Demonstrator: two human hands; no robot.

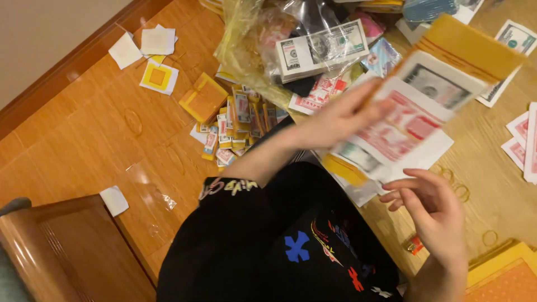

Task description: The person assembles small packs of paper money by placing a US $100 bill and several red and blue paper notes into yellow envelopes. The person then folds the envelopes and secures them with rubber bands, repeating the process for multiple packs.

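**Yellow-and-red paper sheaf fanned above the right hand**

Wooden floor (84,145) fills the scene. At far left lie white and yellow paper squares (158,76), loose and apart from each other. Right of them, near the middle, a heap of small banded note bundles (238,126) sits beside an orange-and-yellow packet (204,98). Behind the heap, a clear plastic bag (251,39) holds a thick banded stack of banknote-style paper (321,49).

The left hand (335,118) reaches out from the black sleeve (229,187) toward the right and far side. Its fingers are clamped on the near-left edge of the sheaf (417,120), a blurred fan of red, white and yellow printed sheets. The sheaf's long axis runs diagonally, from near-left at the grip up to far-right, where a yellow sheet tops it.

The right hand (433,215) is directly below the sheaf on the near side, close but not touching it. Its fingers are spread and loosely curled, holding nothing, tips pointing left toward the sheaf's lower end. So the left hand has the sheaf; the right is the free one, just under it.

Rubber bands (461,192) lie on the floor right of that hand, and more red-printed sheets (523,142) sit at the right edge.
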